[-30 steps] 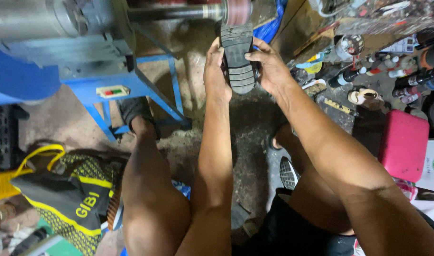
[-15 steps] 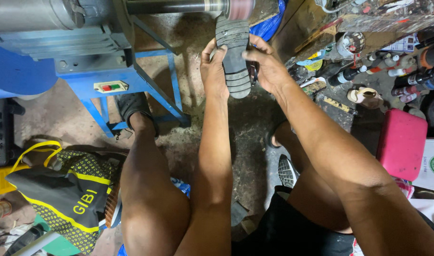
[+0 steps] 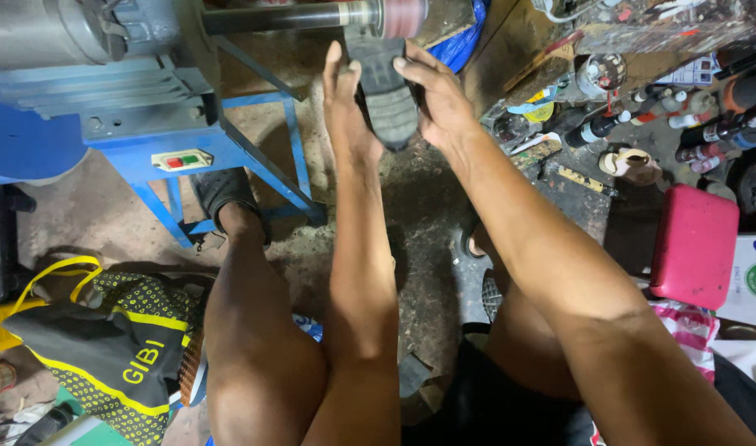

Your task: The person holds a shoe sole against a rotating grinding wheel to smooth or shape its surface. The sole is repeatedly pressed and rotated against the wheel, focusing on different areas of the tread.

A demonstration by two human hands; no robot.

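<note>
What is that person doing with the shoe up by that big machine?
A seated person holds a dark shoe in both hands, sole facing up towards the camera. The left hand grips one side and the right hand the other. The shoe's top end is pressed against the reddish wheel on the shaft of a blue-framed machine. Bottles and a pink box sit on the right, a black and yellow bag on the left.
</note>
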